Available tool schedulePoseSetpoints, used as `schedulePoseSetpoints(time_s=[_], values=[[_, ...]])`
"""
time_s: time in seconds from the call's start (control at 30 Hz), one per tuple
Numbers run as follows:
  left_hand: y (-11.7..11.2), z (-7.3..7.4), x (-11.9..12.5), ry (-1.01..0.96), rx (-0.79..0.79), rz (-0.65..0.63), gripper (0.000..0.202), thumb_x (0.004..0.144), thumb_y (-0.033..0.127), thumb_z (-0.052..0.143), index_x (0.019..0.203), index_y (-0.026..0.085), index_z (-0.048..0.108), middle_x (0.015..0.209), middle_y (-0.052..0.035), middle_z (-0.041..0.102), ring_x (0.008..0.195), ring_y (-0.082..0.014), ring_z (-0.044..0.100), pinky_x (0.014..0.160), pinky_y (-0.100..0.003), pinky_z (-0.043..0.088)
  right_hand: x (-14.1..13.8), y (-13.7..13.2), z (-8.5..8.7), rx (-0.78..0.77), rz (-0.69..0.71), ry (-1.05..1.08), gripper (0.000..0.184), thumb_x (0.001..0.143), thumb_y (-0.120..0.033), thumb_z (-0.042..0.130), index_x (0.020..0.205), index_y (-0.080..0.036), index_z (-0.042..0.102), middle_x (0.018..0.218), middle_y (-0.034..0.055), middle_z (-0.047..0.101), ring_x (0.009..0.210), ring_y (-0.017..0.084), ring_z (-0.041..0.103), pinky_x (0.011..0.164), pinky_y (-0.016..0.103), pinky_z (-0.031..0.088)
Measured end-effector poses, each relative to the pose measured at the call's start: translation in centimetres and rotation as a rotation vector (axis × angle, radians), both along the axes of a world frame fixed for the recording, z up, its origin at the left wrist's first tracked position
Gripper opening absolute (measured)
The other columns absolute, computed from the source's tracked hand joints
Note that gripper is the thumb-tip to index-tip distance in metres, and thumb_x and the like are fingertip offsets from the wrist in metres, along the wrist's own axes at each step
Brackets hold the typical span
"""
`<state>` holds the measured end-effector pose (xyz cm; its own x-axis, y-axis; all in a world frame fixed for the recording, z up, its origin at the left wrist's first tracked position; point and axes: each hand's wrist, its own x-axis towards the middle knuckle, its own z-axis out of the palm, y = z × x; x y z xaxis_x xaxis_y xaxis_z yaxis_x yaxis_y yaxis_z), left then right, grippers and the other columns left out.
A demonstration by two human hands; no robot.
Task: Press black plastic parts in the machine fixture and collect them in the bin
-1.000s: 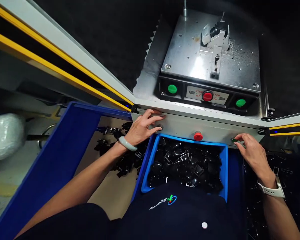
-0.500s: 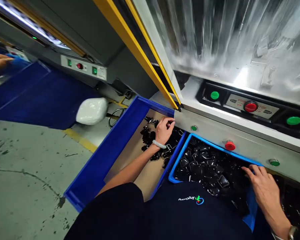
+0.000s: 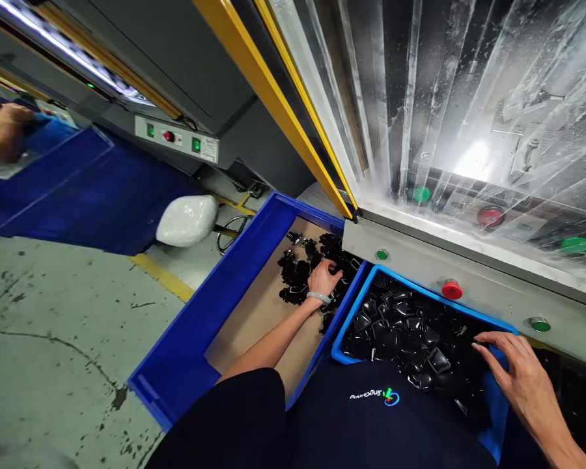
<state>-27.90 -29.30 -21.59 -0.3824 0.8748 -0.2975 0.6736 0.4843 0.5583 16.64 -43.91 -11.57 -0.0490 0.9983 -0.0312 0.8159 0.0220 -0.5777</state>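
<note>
My left hand (image 3: 324,280), with a pale bangle at the wrist, reaches down into a dark blue bin (image 3: 234,277). Its fingers are curled among small black parts (image 3: 293,267) lying on a brown bin floor; what they grip, if anything, is hidden. A lighter blue bin (image 3: 354,306) beside it is filled with glossy black plastic pieces (image 3: 410,326), some of them frame-shaped. Over that bin's right side is my right hand (image 3: 520,374), thumb and forefinger tips brought close together. I cannot make out anything between them.
A machine's clear, smeared door (image 3: 420,78) covers a panel with green and red buttons. Below it, a ledge carries a red button (image 3: 452,289). A yellow post (image 3: 278,98) rises at left. Further left are a wrapped stool (image 3: 187,220) and another person's arm (image 3: 7,133).
The clear door has come down in front of the button panel, which was uncovered before. My left hand has lowered toward the black parts. My right hand's fingers have straightened and shifted slightly.
</note>
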Motion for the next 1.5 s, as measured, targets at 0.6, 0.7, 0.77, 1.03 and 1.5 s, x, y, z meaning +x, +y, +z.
schedulePoseSetpoints(time_s=[0.6, 0.7, 0.77, 1.03, 1.5], values=[[-3.0, 11.7, 12.3, -0.787, 0.708, -0.462, 0.018, 0.080, 0.010, 0.075, 0.091, 0.021, 0.068, 0.108, -0.0067, 0.062, 0.104, -0.0207, 0.068, 0.093, -0.035, 0.062, -11.1, 7.6, 7.1, -0.244, -0.350, 0.912, 0.045, 0.080, -0.065, 0.082, 0.088, -0.022, 0.072, 0.078, -0.0003, 0.065, 0.067, 0.013, 0.054, 0.065, 0.029, 0.049], [-3.4, 12.1, 13.7, -0.764, 0.713, -0.527, 0.017, 0.085, 0.011, 0.075, 0.095, 0.023, 0.067, 0.109, -0.0069, 0.061, 0.106, -0.0219, 0.070, 0.096, -0.039, 0.062, -11.4, 7.7, 6.7, -0.256, -0.368, 0.920, 0.047, 0.078, -0.066, 0.083, 0.087, -0.022, 0.072, 0.080, 0.0005, 0.067, 0.068, 0.013, 0.054, 0.068, 0.030, 0.050], [-3.6, 12.3, 14.5, -0.771, 0.715, -0.559, 0.017, 0.088, 0.011, 0.074, 0.096, 0.023, 0.066, 0.109, -0.0071, 0.060, 0.108, -0.0226, 0.070, 0.099, -0.041, 0.062, -11.1, 7.6, 6.5, -0.249, -0.383, 0.893, 0.048, 0.078, -0.067, 0.083, 0.087, -0.022, 0.072, 0.080, 0.0006, 0.067, 0.069, 0.014, 0.055, 0.068, 0.030, 0.050], [-0.5, 13.4, 18.6, -0.861, 0.590, -0.527, 0.025, 0.090, 0.028, 0.082, 0.112, 0.023, 0.072, 0.109, -0.0081, 0.063, 0.101, -0.0208, 0.066, 0.085, -0.032, 0.061, -9.3, 8.9, 6.2, -0.143, -0.412, 0.818, 0.049, 0.080, -0.067, 0.082, 0.090, -0.020, 0.073, 0.089, 0.0054, 0.074, 0.084, 0.020, 0.068, 0.082, 0.036, 0.056], [24.4, 21.9, 26.5, -0.841, 0.728, -0.388, 0.009, 0.091, 0.016, 0.080, 0.090, 0.013, 0.072, 0.089, -0.0037, 0.075, 0.083, -0.0123, 0.068, 0.080, -0.027, 0.053, 0.5, 41.2, 15.6, 0.413, -0.482, -0.015, 0.068, 0.083, -0.051, 0.082, 0.134, -0.011, 0.063, 0.143, 0.0264, 0.063, 0.140, 0.043, 0.054, 0.118, 0.067, 0.039]])
